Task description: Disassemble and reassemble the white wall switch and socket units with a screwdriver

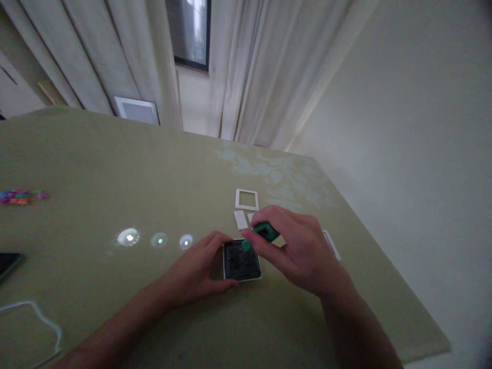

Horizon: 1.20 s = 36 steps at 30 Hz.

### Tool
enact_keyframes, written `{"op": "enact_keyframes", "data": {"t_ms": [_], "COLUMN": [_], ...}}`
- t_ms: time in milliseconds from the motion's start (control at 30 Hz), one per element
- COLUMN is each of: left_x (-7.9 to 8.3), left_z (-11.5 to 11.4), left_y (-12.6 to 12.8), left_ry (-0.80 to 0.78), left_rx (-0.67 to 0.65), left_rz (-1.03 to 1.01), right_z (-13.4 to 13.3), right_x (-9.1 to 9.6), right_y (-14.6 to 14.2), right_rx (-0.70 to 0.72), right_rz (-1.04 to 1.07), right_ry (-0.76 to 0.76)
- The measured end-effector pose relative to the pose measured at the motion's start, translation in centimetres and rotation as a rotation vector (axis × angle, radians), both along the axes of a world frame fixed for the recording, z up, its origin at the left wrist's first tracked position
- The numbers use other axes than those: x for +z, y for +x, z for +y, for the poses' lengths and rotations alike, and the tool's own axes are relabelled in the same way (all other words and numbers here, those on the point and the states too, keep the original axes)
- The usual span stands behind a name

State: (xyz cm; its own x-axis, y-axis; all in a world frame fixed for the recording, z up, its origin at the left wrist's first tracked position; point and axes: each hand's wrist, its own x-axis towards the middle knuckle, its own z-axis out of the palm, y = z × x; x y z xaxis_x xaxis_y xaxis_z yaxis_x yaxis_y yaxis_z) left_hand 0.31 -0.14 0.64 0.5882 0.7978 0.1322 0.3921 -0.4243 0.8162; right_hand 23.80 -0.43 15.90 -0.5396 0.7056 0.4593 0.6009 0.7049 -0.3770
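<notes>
My left hand [207, 266] grips the left side of a square wall switch body [241, 264], thumb at its near edge and fingers at the far corner. The body has a dark inner face and a thin white rim. In my right hand [295, 246] is a green-handled screwdriver [266, 231], its lower end pointing down at the upper part of the dark face. Whether the tip touches a screw is too small to tell. Just beyond lie a white square frame [246, 199] and a white rocker plate [241, 220]. A second white piece is partly hidden by my right fingers.
A white-edged piece [331, 245] lies partly behind my right hand. At the left are small colourful objects [17, 197], a dark flat device [8, 264] and a white cable [48, 320]. The table's right edge runs beside a wall; curtains [261, 66] hang beyond.
</notes>
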Motion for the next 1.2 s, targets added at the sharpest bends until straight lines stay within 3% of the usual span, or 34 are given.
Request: {"op": "enact_keyframes", "data": {"t_ms": [67, 200, 267, 333, 400, 533, 700, 767, 867, 1033, 1200], "left_x": [0.0, -0.2, -0.3, -0.4, -0.5, -0.5, -0.3, -0.2, -0.2, -0.3, -0.2], "left_z": [0.0, 0.0, 0.0, 0.0, 0.0, -0.1, 0.1, 0.1, 0.0, 0.0, 0.3], "left_y": [0.0, 0.1, 0.1, 0.2, 0.1, 0.2, 0.4, 0.4, 0.4, 0.4, 0.6], "left_ry": [-0.003, 0.029, 0.041, 0.042, 0.046, 0.047, 0.03, 0.021, 0.009, 0.017, 0.034], "left_rx": [0.005, 0.014, 0.014, 0.004, 0.005, 0.029, 0.055, 0.062, 0.048, 0.05, 0.055], "left_rz": [0.012, 0.009, 0.002, 0.005, 0.01, 0.021, 0.053, 0.063, 0.054, 0.051, 0.045], "right_z": [0.2, -0.4, -0.7, -0.9, -1.0, -0.7, -0.4, -0.7, -1.2, -1.4, -1.0], "right_x": [-0.2, 0.1, 0.1, -0.1, -0.2, 0.0, -0.6, -0.3, 0.4, -0.1, -0.5], "right_y": [-0.1, -0.3, -0.4, -0.6, -0.6, -0.3, -0.4, -0.2, 0.1, -0.4, -0.6], "right_rx": [-0.057, 0.196, 0.147, 0.021, 0.0, 0.179, -0.147, -0.097, 0.094, -0.03, 0.077], "right_rz": [-0.024, -0.078, -0.103, -0.115, -0.098, -0.082, -0.052, -0.066, -0.097, -0.112, -0.048], "right_ry": [0.063, -0.179, -0.152, -0.033, -0.021, -0.275, -0.136, -0.18, -0.26, -0.149, -0.237]}}
